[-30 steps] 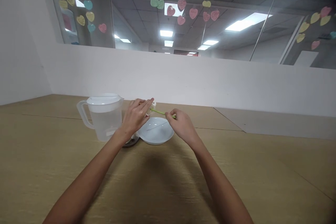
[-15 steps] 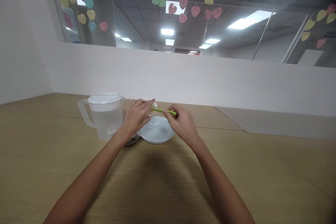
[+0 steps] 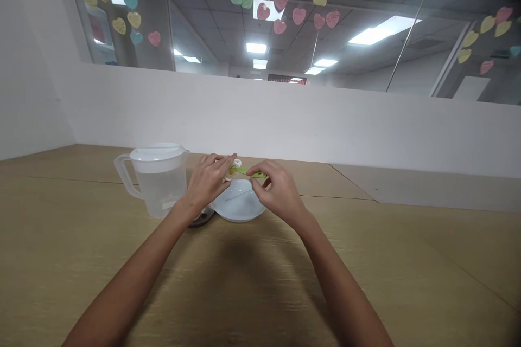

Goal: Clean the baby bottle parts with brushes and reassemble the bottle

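Note:
My left hand (image 3: 208,178) is closed round a small whitish object (image 3: 236,163), mostly hidden by the fingers. Between thumb and fingers, my right hand (image 3: 275,187) pinches a green tool (image 3: 243,171) that looks like a thin spoon or stick. Its left end reaches to the whitish object. Both hands are above the back part of a white bowl (image 3: 238,207), which has a thin line across its inside. A dark round item (image 3: 203,219) lies partly hidden behind my left wrist, left of the bowl.
A clear plastic pitcher (image 3: 160,184) with a white lid and handle stands left of my left hand on the wooden table (image 3: 407,260). Behind the table is a white wall (image 3: 260,119) below a window with heart-shaped notes.
The green tool has turned to show a broader face, and my right fingers have shifted along it. The whole view has moved slightly, with things a little further left.

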{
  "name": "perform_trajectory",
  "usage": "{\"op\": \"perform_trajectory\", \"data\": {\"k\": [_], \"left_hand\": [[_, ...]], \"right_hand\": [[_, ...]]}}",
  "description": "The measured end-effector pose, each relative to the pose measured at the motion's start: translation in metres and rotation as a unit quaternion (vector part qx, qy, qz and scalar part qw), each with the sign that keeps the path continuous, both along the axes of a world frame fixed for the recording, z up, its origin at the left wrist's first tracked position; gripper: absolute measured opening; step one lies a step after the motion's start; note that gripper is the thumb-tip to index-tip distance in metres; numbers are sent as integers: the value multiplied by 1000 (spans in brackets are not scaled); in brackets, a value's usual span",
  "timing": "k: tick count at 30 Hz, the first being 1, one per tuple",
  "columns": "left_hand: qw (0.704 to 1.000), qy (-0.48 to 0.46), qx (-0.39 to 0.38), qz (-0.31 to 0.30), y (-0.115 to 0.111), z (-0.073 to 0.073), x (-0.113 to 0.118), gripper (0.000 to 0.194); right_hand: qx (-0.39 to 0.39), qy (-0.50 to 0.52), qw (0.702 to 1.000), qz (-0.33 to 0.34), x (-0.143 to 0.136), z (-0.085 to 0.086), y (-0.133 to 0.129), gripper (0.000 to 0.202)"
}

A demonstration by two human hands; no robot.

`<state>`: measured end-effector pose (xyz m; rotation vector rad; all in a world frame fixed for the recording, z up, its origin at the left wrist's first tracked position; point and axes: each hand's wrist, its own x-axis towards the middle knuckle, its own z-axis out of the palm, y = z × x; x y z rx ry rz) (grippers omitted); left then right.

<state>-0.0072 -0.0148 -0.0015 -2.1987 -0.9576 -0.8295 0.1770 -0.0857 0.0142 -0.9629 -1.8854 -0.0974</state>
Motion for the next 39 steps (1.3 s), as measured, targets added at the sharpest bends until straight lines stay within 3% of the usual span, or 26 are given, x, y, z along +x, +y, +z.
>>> {"op": "perform_trajectory", "data": {"k": [2, 8, 12, 17, 25, 31, 36, 39], "left_hand": [[1000, -5, 3, -1, -1, 0, 1, 54], [1000, -3, 14, -7, 1, 0, 0, 56], [1000, -5, 18, -15, 2, -1, -1, 53], [999, -20, 18, -47, 0, -1, 3, 53], [996, -25, -16, -78, -3, -3, 7, 49], [989, -49, -22, -137, -6, -1, 11, 42], [985, -74, -42, -150, -1, -4, 9, 41], [983, -89, -64, -146, 9, -7, 6, 40]], "right_hand": [[8, 1, 1000, 2, -1, 0, -1, 9], [122, -55, 991, 14, 2, -1, 2, 24], [101, -76, 988, 92, 3, 0, 3, 15], [76, -82, 977, 180, 0, 3, 0, 21], [82, 11, 993, 86, -6, 0, -2, 12], [58, 57, 997, 18, -12, -3, 2, 19], [-3, 16, 998, 66, -12, -6, 6, 28], [8, 2, 999, 39, -13, -8, 7, 30]]}}
